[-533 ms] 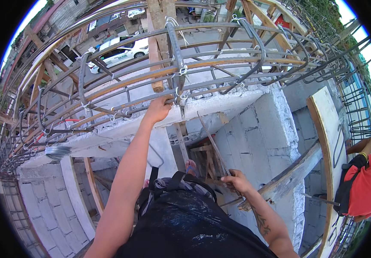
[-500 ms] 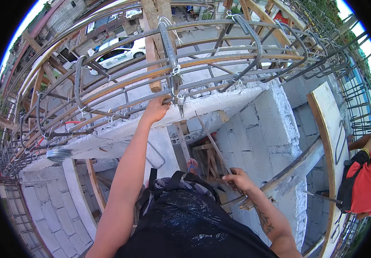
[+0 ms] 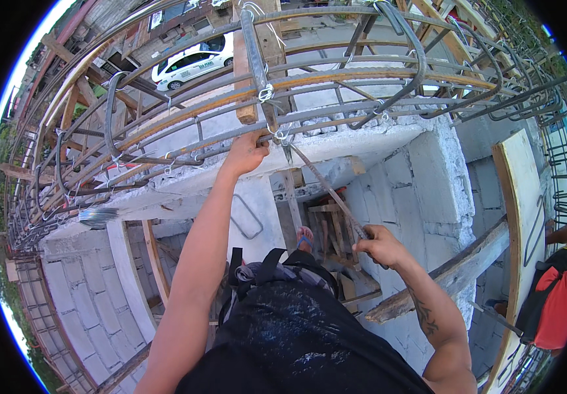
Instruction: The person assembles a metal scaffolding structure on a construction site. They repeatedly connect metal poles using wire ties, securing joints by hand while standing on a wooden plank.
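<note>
A long cage of steel reinforcing bars [image 3: 355,77], joined by stirrups and white wire ties, runs over the top of a concrete beam. At its lower edge, my left hand [image 3: 247,153] has its fingers curled around a bar beside an upright stirrup [image 3: 252,52]. My right hand [image 3: 380,246] is closed around the near end of a thin, rusty steel rod [image 3: 328,187]. The rod slants up and leftward, its far tip close to a wire tie [image 3: 281,138] just right of my left hand. Whether the tip touches the tie, I cannot tell.
A bundle of wire [image 3: 97,215] lies on the beam at left. Below are block walls [image 3: 89,289] and a sandalled foot [image 3: 305,238]. A rough timber [image 3: 441,272] and an upright board [image 3: 523,197] stand right, near a person in red [image 3: 562,308]. Beyond, a white car [image 3: 195,64].
The rod's far tip has risen from below the bars to beside the wire tie. My right hand has moved up slightly with it; my left hand keeps its hold. The view has shifted a little.
</note>
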### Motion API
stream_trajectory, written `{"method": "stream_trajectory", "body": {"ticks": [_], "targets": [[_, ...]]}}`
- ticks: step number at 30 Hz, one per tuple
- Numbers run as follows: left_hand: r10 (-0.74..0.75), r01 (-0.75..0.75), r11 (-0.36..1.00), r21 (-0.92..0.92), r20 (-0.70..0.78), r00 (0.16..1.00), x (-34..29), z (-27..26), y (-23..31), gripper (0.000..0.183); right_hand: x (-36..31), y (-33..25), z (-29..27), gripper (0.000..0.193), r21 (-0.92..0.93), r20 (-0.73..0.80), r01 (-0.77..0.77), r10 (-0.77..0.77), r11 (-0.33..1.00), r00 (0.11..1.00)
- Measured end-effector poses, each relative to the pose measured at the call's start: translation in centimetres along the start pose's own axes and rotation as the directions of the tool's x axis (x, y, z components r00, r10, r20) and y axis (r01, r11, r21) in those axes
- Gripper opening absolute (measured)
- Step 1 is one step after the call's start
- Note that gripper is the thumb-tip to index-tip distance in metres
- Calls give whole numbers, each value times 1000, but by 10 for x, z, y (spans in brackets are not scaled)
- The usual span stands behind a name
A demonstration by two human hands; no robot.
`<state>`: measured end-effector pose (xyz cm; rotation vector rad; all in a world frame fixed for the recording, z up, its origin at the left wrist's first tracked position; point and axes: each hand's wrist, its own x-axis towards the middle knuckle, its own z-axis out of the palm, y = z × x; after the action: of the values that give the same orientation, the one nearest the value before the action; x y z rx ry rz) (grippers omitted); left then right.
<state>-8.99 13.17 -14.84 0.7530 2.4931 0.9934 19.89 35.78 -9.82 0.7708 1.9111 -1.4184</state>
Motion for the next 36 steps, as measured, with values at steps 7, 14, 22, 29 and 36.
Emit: {"method": "stream_trajectory", "body": {"ticks": [7, 14, 22, 29, 36], "targets": [[34, -34, 998, 53, -3, 999, 1, 0, 0, 33, -1, -7, -7, 36, -51, -41, 42, -44, 998, 998], [19, -17, 995, 101, -14, 1000, 2, 1, -2, 35, 3, 1, -5, 33, -83, -29, 46, -48, 996, 998], [9, -8, 986, 168, -3, 1000, 1, 5, -2, 53, 29, 17, -21, 25, -503, -274, 159, -331, 850, 903], [20, -4, 951, 310, -49, 999, -2, 7, 13, 60, 51, 16, -29, 24, -735, -446, 26, -511, 677, 735], [-28, 18, 964, 264, 34, 999, 2, 10, 1, 59, 16, -16, -82, 27, -811, -193, 183, -549, 556, 813]]}}
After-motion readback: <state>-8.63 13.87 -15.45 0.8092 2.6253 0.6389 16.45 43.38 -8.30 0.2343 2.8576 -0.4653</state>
